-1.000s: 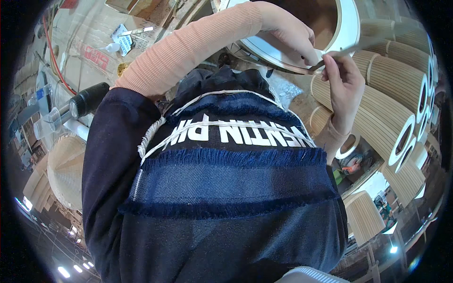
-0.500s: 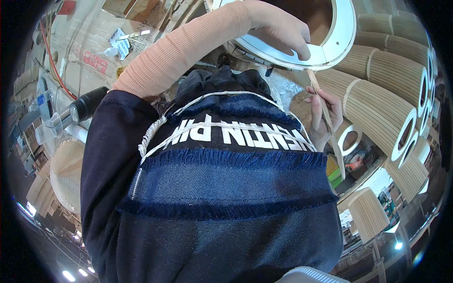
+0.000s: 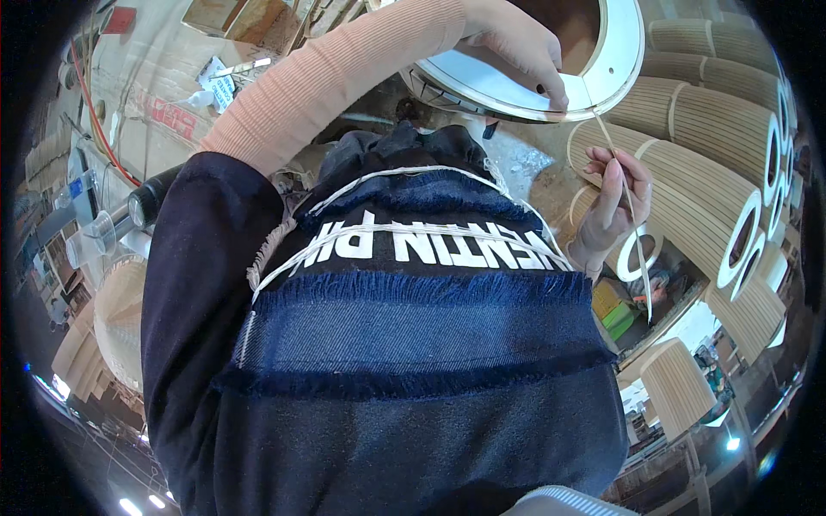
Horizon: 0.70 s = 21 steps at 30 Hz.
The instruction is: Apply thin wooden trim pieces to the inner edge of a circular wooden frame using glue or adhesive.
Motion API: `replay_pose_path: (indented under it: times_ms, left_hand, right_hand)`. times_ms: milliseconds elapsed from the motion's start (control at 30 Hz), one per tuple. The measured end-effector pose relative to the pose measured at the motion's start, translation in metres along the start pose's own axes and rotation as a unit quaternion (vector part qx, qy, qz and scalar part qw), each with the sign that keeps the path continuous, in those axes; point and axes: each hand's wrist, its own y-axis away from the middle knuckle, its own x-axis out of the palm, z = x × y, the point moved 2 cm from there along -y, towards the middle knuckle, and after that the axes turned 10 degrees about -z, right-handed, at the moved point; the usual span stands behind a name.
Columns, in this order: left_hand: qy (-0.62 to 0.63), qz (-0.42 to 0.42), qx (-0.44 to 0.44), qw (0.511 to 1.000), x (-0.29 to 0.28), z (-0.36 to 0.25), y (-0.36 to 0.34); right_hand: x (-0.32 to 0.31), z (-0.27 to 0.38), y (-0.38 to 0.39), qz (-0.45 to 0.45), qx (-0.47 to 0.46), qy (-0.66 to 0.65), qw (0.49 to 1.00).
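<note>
A round wooden drum-like piece with a white ring-shaped face (image 3: 621, 53) leans at the top, its brown interior showing through the opening. Reaching across from the left in a peach ribbed sleeve, my left hand (image 3: 520, 53) lies over that face, its bent fingers gripping the ring near the lower rim. A thin pale wooden strip (image 3: 637, 249) runs from the rim's lower right edge down past my right hand (image 3: 618, 193). My right thumb and fingers pinch the strip below the rim, and its free end hangs down beyond them.
Several slatted wooden cylinders (image 3: 688, 176) with white ring ends are stacked at the right. Cardboard (image 3: 159, 77), an open box (image 3: 232, 17) and a small white bottle (image 3: 201, 97) lie at the upper left. A conical woven hat (image 3: 120, 322) is at the left.
My right hand has moved rightward and turned palm-up along the strip, which now looks narrower edge-on. My left hand stays on the ring, its fingertips slightly lower relative to the rim.
</note>
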Motion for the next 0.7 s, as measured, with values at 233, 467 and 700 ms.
replay_pose_path:
  times_ms: [233,467,700]
  left_hand:
    - [0.05,0.099,-0.011,0.994,-0.004,0.003,-0.005]
    - [0.054,0.135,-0.055,0.988,0.002,0.002,-0.019]
    - [0.092,0.146,-0.074,0.982,0.004,0.004,-0.02]
  right_hand:
    - [0.002,0.007,0.0,0.001,0.002,0.0,1.0]
    - [-0.004,0.009,0.001,0.005,0.004,0.014,1.0]
    - [0.001,0.02,0.005,0.043,0.049,0.007,0.998]
